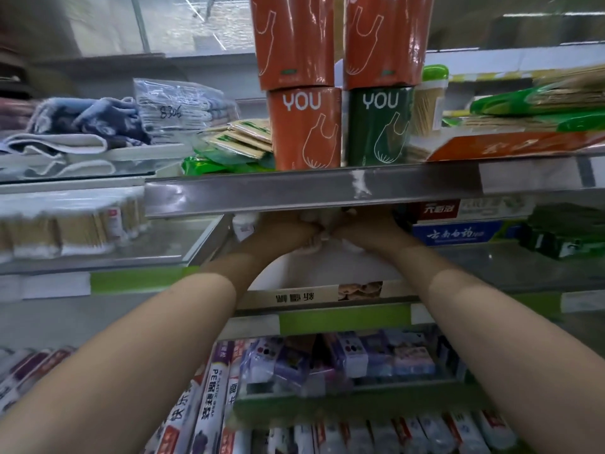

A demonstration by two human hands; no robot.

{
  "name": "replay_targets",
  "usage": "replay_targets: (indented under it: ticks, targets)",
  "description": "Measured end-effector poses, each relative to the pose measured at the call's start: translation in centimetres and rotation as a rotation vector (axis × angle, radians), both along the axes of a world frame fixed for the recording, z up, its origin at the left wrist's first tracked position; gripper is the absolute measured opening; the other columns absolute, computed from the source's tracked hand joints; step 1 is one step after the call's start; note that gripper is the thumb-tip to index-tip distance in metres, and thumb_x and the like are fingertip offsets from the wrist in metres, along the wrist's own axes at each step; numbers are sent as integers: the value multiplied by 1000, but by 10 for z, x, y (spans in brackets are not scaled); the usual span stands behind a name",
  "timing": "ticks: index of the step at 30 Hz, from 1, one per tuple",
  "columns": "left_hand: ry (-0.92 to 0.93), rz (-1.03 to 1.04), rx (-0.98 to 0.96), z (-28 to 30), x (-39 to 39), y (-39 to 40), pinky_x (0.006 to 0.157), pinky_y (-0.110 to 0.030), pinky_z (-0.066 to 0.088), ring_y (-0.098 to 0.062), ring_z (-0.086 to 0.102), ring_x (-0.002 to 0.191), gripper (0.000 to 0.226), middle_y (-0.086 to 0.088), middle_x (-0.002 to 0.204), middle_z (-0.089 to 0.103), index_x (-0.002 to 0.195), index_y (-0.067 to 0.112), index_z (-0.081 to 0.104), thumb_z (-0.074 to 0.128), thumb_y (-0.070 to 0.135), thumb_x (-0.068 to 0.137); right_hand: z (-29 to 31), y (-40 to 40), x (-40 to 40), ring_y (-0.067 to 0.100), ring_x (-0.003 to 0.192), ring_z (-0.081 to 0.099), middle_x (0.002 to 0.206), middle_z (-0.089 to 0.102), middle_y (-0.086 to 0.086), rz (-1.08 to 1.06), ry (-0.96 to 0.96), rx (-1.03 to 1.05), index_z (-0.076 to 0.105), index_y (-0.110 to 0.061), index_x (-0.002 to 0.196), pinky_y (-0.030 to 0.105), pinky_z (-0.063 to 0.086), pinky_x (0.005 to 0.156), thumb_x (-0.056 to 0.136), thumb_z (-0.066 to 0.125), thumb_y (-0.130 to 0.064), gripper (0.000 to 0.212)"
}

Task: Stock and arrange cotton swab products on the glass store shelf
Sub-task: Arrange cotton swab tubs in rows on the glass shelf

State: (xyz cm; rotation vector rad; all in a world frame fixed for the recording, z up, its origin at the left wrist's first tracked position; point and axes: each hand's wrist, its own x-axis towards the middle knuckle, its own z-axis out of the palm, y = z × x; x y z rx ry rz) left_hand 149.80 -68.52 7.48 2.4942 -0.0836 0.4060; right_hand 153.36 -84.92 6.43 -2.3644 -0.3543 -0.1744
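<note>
Both of my arms reach under the metal rail (pixel 294 191) of the upper shelf, onto the middle glass shelf (pixel 491 263). My left hand (pixel 284 232) and my right hand (pixel 363 231) meet there with fingers curled round a small white cotton swab pack (pixel 319 240) held between them. The rail hides the fingertips and most of the pack. Another white packet (pixel 243 224) shows just left of my left hand. Both hands are above a white box (pixel 327 273). Rows of wooden-stick cotton swab packs (pixel 65 231) lie on the glass shelf to the left.
Orange and green "YOU" rolls (pixel 306 126) stand stacked on the upper shelf, with folded towels (pixel 75 126) to the left and green packets (pixel 537 103) to the right. Toothpaste boxes (pixel 458 224) lie right of my hands. Plastic wrap boxes (pixel 209 398) fill the lower shelf.
</note>
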Motion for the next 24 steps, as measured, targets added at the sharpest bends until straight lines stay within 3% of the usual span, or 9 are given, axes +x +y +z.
replay_targets:
  ticks: [2, 3, 7, 10, 14, 18, 22, 24]
  targets:
    - [-161, -34, -44, 0, -14, 4, 95, -40, 50, -22, 62, 105, 18, -5, 99, 69, 94, 17, 66, 76, 26, 82, 3, -1, -10, 21, 98, 64, 99, 66, -1, -25, -9, -1, 62, -25, 87, 25, 49, 70, 77, 71, -35, 16]
    - [-204, -22, -5, 1, -22, 6, 95, -41, 49, -24, 62, 108, 24, -7, 106, 70, 100, 13, 68, 77, 25, 81, 1, 0, -14, 20, 94, 64, 94, 66, -2, -26, -20, 12, 60, -25, 82, 24, 47, 65, 76, 71, -37, 18]
    - [-171, 66, 13, 7, -54, 17, 75, -26, 40, -17, 60, 97, 17, 4, 96, 64, 98, 17, 66, 70, 29, 87, 5, 9, -50, 17, 92, 65, 97, 68, -6, 0, -25, 116, 65, -22, 104, 30, 55, 74, 78, 73, -47, 37]
    - [-113, 114, -25, 12, -75, 30, 73, -24, 38, -19, 61, 97, 16, 4, 95, 64, 90, 21, 64, 63, 37, 89, 3, 23, -72, 21, 105, 62, 113, 66, -1, -29, -14, 215, 60, -20, 124, 23, 46, 77, 85, 75, -26, 41]
    - [-135, 138, -83, 18, -111, 49, 76, -22, 39, -14, 53, 90, 12, 8, 94, 57, 91, 29, 59, 67, 37, 88, 3, 50, -109, 18, 106, 62, 109, 60, -7, -92, -67, 331, 57, -28, 134, 24, 44, 83, 83, 77, -26, 55]
    - [-212, 65, -201, 11, -151, 84, 80, -26, 50, -20, 66, 103, 31, -1, 103, 69, 107, 20, 71, 80, 29, 79, 3, 85, -146, 22, 101, 66, 103, 71, -3, -158, -123, 361, 66, -23, 117, 33, 54, 89, 69, 79, -54, 59]
    - [-289, 30, -206, 13, -192, 121, 100, -36, 49, -23, 59, 119, 58, -8, 125, 67, 126, 14, 69, 86, 38, 75, -2, 123, -187, 17, 114, 59, 122, 66, -6, -110, -228, 338, 61, -27, 130, 32, 48, 94, 76, 76, -41, 58]
    - [-277, 32, -191, 12, -210, 142, 107, -37, 45, -23, 56, 125, 69, -8, 132, 62, 134, 15, 64, 85, 44, 75, 0, 143, -210, 14, 111, 56, 123, 64, -9, -91, -274, 353, 60, -30, 131, 29, 44, 90, 78, 76, -41, 57]
